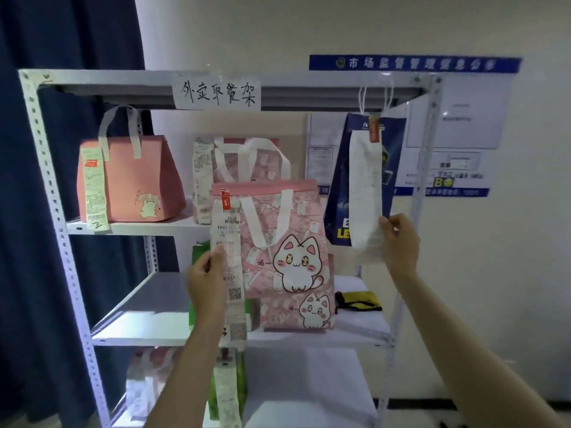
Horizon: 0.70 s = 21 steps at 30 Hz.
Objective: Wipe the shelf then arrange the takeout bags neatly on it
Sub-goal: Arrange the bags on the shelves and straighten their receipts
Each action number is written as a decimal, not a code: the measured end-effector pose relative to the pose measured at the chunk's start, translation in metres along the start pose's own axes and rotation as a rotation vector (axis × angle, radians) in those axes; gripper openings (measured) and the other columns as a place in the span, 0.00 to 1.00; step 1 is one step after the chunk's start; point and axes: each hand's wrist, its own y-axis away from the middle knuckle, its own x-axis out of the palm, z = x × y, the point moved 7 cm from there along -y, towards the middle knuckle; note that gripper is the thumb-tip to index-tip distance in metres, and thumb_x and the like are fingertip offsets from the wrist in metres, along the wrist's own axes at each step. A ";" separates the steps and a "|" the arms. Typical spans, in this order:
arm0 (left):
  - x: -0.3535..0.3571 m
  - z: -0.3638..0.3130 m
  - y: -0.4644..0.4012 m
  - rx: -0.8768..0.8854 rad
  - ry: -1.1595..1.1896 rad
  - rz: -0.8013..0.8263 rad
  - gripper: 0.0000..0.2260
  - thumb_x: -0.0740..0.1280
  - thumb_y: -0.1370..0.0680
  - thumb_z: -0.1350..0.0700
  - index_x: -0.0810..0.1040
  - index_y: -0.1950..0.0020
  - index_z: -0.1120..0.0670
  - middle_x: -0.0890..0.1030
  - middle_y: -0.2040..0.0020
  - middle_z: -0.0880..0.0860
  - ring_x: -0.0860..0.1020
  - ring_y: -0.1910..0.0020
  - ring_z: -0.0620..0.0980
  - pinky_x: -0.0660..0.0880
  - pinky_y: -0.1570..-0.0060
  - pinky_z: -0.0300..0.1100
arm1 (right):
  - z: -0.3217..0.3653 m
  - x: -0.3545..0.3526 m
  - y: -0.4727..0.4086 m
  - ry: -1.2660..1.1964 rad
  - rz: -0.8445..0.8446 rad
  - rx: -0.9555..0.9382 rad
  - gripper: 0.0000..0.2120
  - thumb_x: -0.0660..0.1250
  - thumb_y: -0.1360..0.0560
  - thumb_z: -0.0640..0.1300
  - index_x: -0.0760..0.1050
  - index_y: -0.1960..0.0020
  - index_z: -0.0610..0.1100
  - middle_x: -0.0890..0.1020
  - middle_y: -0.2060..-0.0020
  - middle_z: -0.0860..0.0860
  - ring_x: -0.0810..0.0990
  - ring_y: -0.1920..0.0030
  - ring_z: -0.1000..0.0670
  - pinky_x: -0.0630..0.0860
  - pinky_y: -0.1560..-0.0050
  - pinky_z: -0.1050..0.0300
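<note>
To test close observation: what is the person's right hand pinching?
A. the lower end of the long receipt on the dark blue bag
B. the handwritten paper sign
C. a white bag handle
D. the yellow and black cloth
A: the right hand pinches the long receipt hanging down the dark blue bag.

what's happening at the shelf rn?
A person faces the white metal shelf. The left hand pinches the receipt on a pink cat bag; the right hand pinches the receipt on a dark blue bag. Other bags already sit on the shelves, and a yellow cloth lies on the middle shelf.
</note>
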 end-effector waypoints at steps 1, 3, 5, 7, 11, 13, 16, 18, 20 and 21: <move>0.004 -0.003 0.001 0.011 0.013 0.009 0.12 0.66 0.17 0.47 0.83 0.55 0.52 0.83 0.62 0.55 0.77 0.64 0.52 0.75 0.63 0.44 | -0.002 -0.010 0.003 0.010 -0.010 -0.004 0.09 0.64 0.17 0.47 0.74 0.52 0.43 0.77 0.62 0.55 0.74 0.63 0.60 0.67 0.64 0.64; 0.012 -0.006 0.004 0.024 0.024 0.025 0.14 0.66 0.18 0.47 0.82 0.55 0.55 0.80 0.62 0.60 0.75 0.63 0.52 0.73 0.61 0.47 | -0.007 -0.030 0.009 0.017 -0.024 0.004 0.08 0.64 0.17 0.47 0.74 0.52 0.44 0.78 0.61 0.53 0.76 0.62 0.57 0.68 0.64 0.63; 0.022 -0.014 0.010 0.030 0.041 0.051 0.12 0.66 0.17 0.49 0.82 0.56 0.53 0.80 0.62 0.57 0.75 0.62 0.52 0.74 0.63 0.46 | -0.014 -0.048 0.014 0.031 -0.038 0.003 0.08 0.64 0.18 0.47 0.74 0.53 0.44 0.80 0.60 0.51 0.78 0.61 0.51 0.70 0.63 0.58; 0.036 -0.021 0.016 0.035 0.053 0.072 0.10 0.66 0.17 0.50 0.82 0.57 0.49 0.81 0.60 0.55 0.76 0.61 0.52 0.75 0.61 0.47 | -0.020 -0.065 0.018 0.058 -0.054 -0.006 0.08 0.64 0.18 0.47 0.75 0.53 0.45 0.80 0.60 0.51 0.79 0.59 0.48 0.70 0.62 0.56; 0.070 -0.028 0.021 0.032 0.056 0.128 0.09 0.66 0.18 0.49 0.81 0.55 0.47 0.82 0.59 0.57 0.74 0.62 0.52 0.74 0.60 0.49 | -0.032 -0.095 0.026 0.082 -0.069 -0.020 0.08 0.64 0.18 0.48 0.76 0.51 0.44 0.82 0.57 0.49 0.81 0.57 0.47 0.76 0.59 0.53; 0.090 -0.028 0.019 0.032 0.053 0.150 0.09 0.65 0.17 0.48 0.81 0.55 0.47 0.81 0.59 0.57 0.73 0.63 0.51 0.72 0.62 0.47 | -0.041 -0.107 0.030 0.102 -0.071 -0.008 0.08 0.64 0.18 0.49 0.76 0.51 0.45 0.83 0.56 0.49 0.81 0.57 0.47 0.78 0.58 0.51; 0.122 -0.024 0.011 0.016 0.042 0.177 0.11 0.64 0.18 0.44 0.82 0.51 0.48 0.79 0.63 0.51 0.69 0.68 0.49 0.68 0.67 0.42 | -0.055 -0.125 0.033 0.125 -0.082 0.016 0.08 0.64 0.18 0.50 0.76 0.51 0.45 0.83 0.56 0.49 0.82 0.57 0.47 0.79 0.58 0.51; 0.142 -0.023 0.006 0.012 0.019 0.184 0.14 0.64 0.19 0.41 0.83 0.50 0.50 0.78 0.66 0.48 0.69 0.69 0.49 0.69 0.67 0.42 | -0.064 -0.136 0.034 0.143 -0.082 0.021 0.08 0.64 0.17 0.49 0.76 0.50 0.44 0.83 0.55 0.49 0.82 0.57 0.47 0.78 0.60 0.54; 0.162 -0.026 0.004 0.017 0.030 0.194 0.15 0.63 0.18 0.42 0.82 0.52 0.51 0.76 0.67 0.49 0.68 0.70 0.48 0.68 0.69 0.41 | -0.072 -0.148 0.035 0.151 -0.085 0.032 0.08 0.64 0.17 0.48 0.75 0.49 0.44 0.82 0.54 0.48 0.82 0.57 0.48 0.78 0.61 0.56; 0.172 -0.028 0.001 0.024 0.042 0.196 0.15 0.63 0.18 0.43 0.81 0.53 0.52 0.75 0.67 0.50 0.67 0.70 0.48 0.67 0.69 0.40 | -0.077 -0.153 0.034 0.146 -0.088 0.039 0.08 0.64 0.17 0.48 0.75 0.49 0.44 0.82 0.54 0.49 0.82 0.56 0.48 0.79 0.60 0.54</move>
